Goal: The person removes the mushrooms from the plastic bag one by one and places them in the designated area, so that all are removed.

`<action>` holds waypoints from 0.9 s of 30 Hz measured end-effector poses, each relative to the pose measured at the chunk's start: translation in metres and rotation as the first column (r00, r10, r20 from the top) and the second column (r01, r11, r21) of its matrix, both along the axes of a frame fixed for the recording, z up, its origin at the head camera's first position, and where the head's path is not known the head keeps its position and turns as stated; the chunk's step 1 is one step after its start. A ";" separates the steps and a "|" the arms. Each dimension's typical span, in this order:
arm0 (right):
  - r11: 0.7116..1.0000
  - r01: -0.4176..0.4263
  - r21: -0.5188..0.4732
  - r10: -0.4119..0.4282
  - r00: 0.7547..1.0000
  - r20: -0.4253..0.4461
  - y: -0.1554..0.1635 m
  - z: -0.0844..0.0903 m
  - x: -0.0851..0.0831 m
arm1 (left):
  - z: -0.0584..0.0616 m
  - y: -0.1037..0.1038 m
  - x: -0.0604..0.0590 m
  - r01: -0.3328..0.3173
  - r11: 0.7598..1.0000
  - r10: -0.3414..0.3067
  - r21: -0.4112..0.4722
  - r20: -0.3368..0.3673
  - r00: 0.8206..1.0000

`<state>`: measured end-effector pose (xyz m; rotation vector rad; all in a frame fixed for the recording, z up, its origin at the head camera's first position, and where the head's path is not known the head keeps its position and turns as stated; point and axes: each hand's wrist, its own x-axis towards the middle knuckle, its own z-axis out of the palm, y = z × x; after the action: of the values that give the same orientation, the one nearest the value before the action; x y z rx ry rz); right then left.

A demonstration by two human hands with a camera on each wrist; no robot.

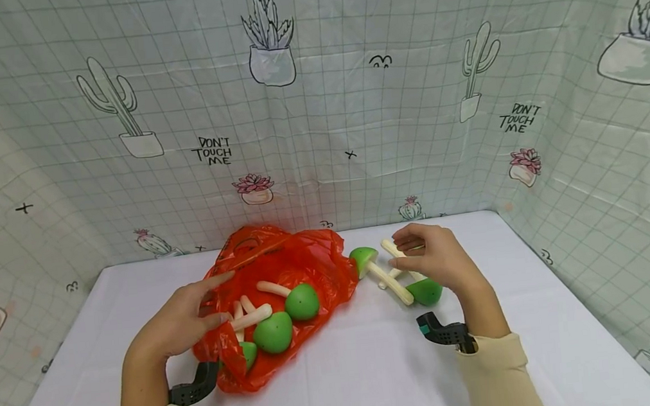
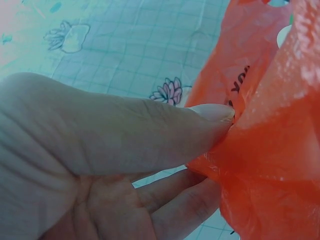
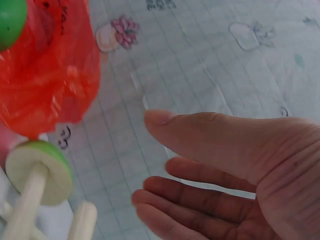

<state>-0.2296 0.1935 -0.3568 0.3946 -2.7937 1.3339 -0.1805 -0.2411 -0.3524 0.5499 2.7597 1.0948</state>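
- Left hand [image 1: 181, 319]: fingers pinch red bag [image 1: 309, 262], apparently by its edge; folds hide some.
- Green mushrooms [image 1: 274, 333] lie inside bag, on bench [image 1: 346, 381].
- Right hand [image 1: 440, 257]: fingers parted from thumb, near loose mushrooms [image 1: 388, 281].

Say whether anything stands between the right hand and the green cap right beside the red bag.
Nothing visible does: in the right wrist view a gap separates the right hand from the green cap; a pale stem shows lower down.
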 end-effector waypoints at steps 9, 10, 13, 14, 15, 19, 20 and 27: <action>0.997 -0.053 -0.061 0.049 0.996 -0.070 -0.042 -0.004 0.002 | 0.000 0.000 0.000 0.002 1.000 -0.002 0.005 -0.006 1.000; 0.996 -0.064 -0.066 0.058 0.995 -0.076 -0.047 -0.004 0.003 | 0.000 -0.001 0.000 0.002 1.000 -0.002 0.004 -0.008 1.000; 0.993 -0.092 -0.079 0.085 0.993 -0.085 -0.065 -0.008 0.004 | 0.000 0.000 0.000 -0.005 1.000 0.005 0.002 -0.001 1.000; 0.992 -0.097 -0.077 0.090 0.992 -0.091 -0.071 -0.010 0.004 | 0.000 0.000 0.000 -0.006 1.000 0.006 0.002 0.001 1.000; 0.992 -0.104 -0.073 0.097 0.991 -0.094 -0.077 -0.012 0.005 | 0.000 -0.001 0.000 -0.008 1.000 0.008 0.000 0.002 1.000; 0.990 -0.129 -0.054 0.123 0.987 -0.105 -0.100 -0.024 0.005 | 0.000 -0.001 0.000 -0.012 1.000 0.012 -0.004 0.009 1.000; 0.990 -0.136 -0.045 0.130 0.986 -0.105 -0.106 -0.027 0.005 | 0.000 -0.001 0.000 -0.012 1.000 0.012 -0.005 0.008 1.000; 0.980 -0.201 0.001 0.199 0.971 -0.130 -0.131 -0.051 0.006 | 0.000 -0.001 0.000 -0.012 1.000 0.012 -0.004 0.010 1.000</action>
<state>-0.2231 0.0628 -0.4075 0.7519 -2.6971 1.3053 -0.1809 -0.2420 -0.3520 0.5264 2.7600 1.0916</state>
